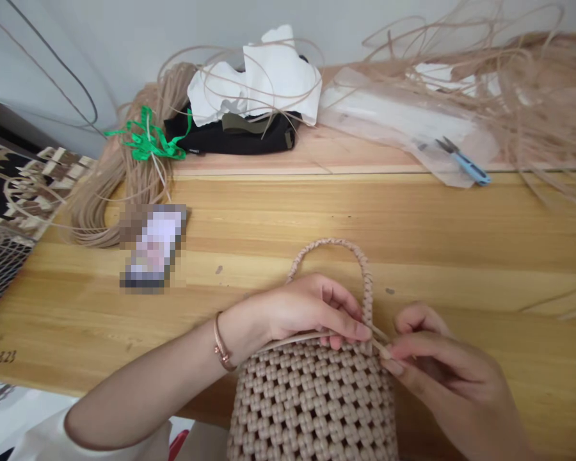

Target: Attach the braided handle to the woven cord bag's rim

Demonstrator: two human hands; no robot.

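A beige woven bag (312, 397) with an open lattice of knots stands at the front edge of the table. From its rim rises a braided handle loop (331, 242). My left hand (307, 307), a bracelet on its wrist, lies over the rim and pinches the right foot of the handle between thumb and fingers. A flat beige cord (381, 349) comes out there, and my right hand (441, 365) grips its end between thumb and forefinger, just right of the bag. Part of the rim is hidden behind my left hand and forearm.
A phone (156, 246) lies at the left. Behind it sits a coil of cord (100, 198) with green tape (146, 137). A black pouch (230, 137), white paper (283, 80), blue snips (465, 163) and loose cords (547, 96) line the wall.
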